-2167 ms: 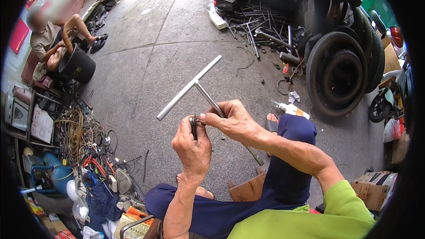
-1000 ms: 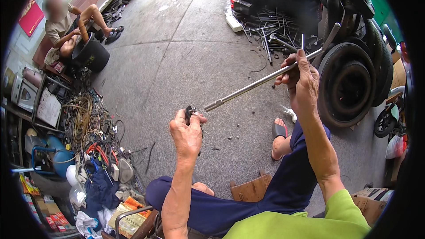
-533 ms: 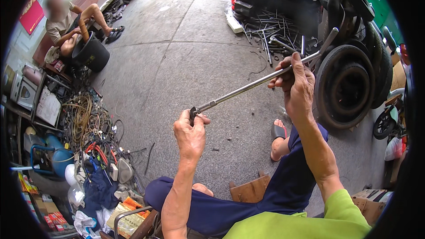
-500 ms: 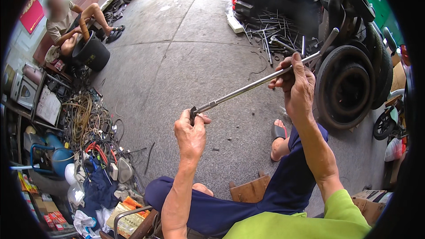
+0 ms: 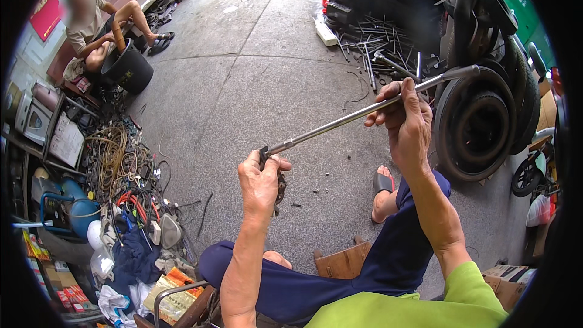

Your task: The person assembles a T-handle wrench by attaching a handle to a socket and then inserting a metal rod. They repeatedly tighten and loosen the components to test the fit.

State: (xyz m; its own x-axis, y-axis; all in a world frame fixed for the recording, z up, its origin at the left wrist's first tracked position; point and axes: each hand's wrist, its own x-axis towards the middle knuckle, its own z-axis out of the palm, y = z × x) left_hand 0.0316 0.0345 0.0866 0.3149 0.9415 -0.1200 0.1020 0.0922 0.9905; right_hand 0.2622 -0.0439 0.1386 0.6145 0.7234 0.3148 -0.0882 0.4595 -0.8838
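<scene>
A long, thin silver metal rod [image 5: 340,121] slants across in front of me, its right end higher and its grey bent tip [image 5: 461,73] sticking out past my fingers. My right hand [image 5: 404,115] is closed around the rod, thumb on top. At the lower left end, my left hand [image 5: 260,182] pinches the rod beside a small dark fitting [image 5: 263,157]. Another dark, lumpy part [image 5: 280,187] shows behind the left fingers; how it joins the rod is hidden.
Old tyres [image 5: 477,127] stand at right, near the tip. A pile of metal rods [image 5: 385,42] lies ahead. Tangled cables [image 5: 115,161] and clutter line the left. A small wooden stool [image 5: 343,261] is between my legs. A person sits by a black bucket [image 5: 127,70].
The rod has rolled in my hands: its bent tip swung from pointing upward to pointing more to the right. The dark lumpy part has come into sight below the left hand.
</scene>
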